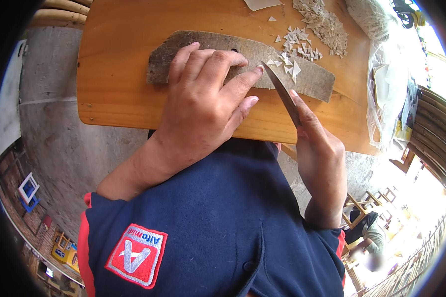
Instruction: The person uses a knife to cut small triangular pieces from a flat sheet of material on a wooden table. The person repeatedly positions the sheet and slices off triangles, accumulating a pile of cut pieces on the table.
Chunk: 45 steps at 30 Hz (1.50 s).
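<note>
On the table lies a worn grey wooden board (309,81) with a curved edge. Over its middle, my left hand (203,86) rests with fingers apart, the index fingertip pressing down beside a tiny pale piece (260,66). My right hand (314,126) grips a knife (285,96), forefinger laid along the blade; its tip touches down near my left index fingertip. Right of the tip, several small pale triangular chips (296,70) lie on the board. Whatever is beneath my left fingers is hidden.
Behind the board, loose triangular chips (300,44) and a denser heap of chips (327,24) cover part of the orange-brown wooden table (119,54). A pale flat sheet (262,4) lies at the far edge. Clear plastic bags (379,89) hang over the right side. A person (374,237) sits at lower right.
</note>
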Each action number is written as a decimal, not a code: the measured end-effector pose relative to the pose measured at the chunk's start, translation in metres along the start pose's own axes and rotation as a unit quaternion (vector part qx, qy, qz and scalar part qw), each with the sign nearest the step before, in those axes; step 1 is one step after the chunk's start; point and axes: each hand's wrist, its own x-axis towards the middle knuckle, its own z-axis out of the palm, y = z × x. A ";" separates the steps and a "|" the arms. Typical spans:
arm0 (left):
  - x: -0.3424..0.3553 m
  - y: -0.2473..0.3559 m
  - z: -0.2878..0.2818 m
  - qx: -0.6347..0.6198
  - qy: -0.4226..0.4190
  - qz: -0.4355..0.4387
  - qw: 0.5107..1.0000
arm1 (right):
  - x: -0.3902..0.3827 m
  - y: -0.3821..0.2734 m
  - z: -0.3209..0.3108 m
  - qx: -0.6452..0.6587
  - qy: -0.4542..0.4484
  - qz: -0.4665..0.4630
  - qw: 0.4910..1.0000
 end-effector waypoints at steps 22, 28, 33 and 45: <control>-0.001 -0.001 0.001 0.018 -0.003 0.006 1.000 | 0.008 0.002 0.006 -0.085 -0.005 -0.065 0.994; -0.001 -0.004 0.001 -0.011 0.007 -0.001 1.000 | -0.001 0.009 0.006 -0.004 0.002 -0.030 1.000; -0.001 -0.006 0.001 -0.025 0.030 0.001 0.999 | -0.011 0.008 0.010 0.077 0.021 0.013 0.997; 0.048 -0.010 0.002 -0.089 0.010 0.008 0.996 | 0.000 -0.003 0.015 0.076 -0.004 0.048 0.996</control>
